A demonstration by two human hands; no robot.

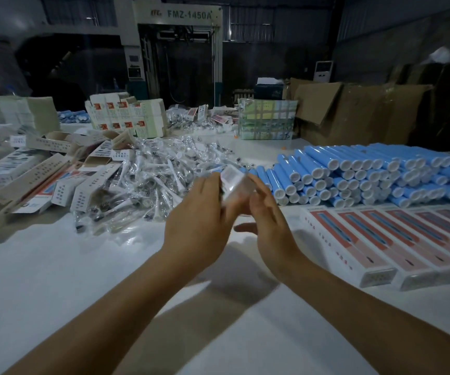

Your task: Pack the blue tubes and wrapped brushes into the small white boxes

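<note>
My left hand [202, 212] grips a small white box [233, 182] held up above the white table [56, 280]; the box is blurred by motion. My right hand [264, 212] is right beside it, fingers straight and spread, touching the box's right side. Behind my hands lies a heap of wrapped brushes [159, 169] in clear plastic. A large stack of blue tubes [367, 174] with white caps lies on its side to the right. Open, unfilled white boxes [64, 185] lie scattered at the left.
A row of closed red-and-white boxes [375, 239] lines the right front of the table. Stacks of flat cartons [126, 115], a taped bundle [267, 119] and brown cardboard boxes [353, 112] stand at the back. A large machine [177, 50] rises behind the table.
</note>
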